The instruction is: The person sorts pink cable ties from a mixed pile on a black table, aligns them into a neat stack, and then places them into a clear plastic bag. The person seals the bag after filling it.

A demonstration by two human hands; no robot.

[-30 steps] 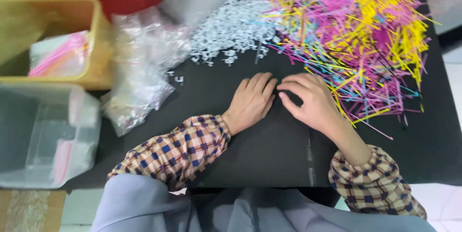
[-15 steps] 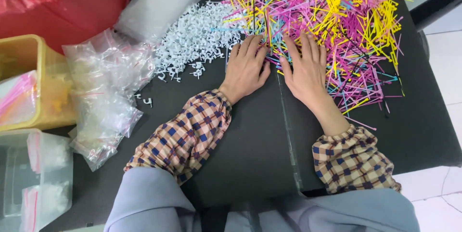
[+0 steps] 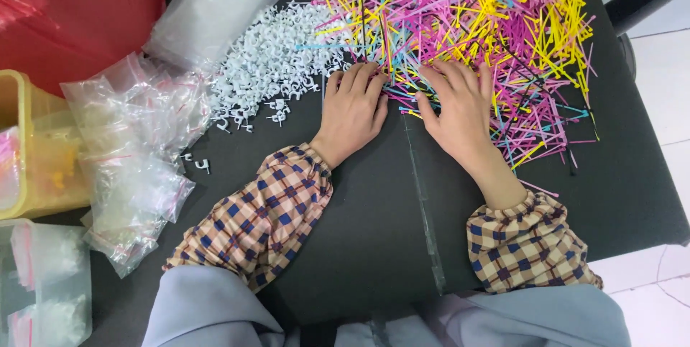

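Pressing both hands, left hand (image 3: 352, 106) and right hand (image 3: 456, 106), fingers spread flat, into the cable ties (image 3: 460, 16); risking sweeping strays into the white clips (image 3: 269, 66).

Left hand (image 3: 352, 111), right hand (image 3: 456, 106) flat, palms down

A heap of small white clips (image 3: 269, 66) is lying at upper centre; clear zip bags (image 3: 133, 153) are piling up left of it; a yellow bin (image 3: 32, 196) is standing at the left edge, a red sack (image 3: 72, 16) sitting behind it.
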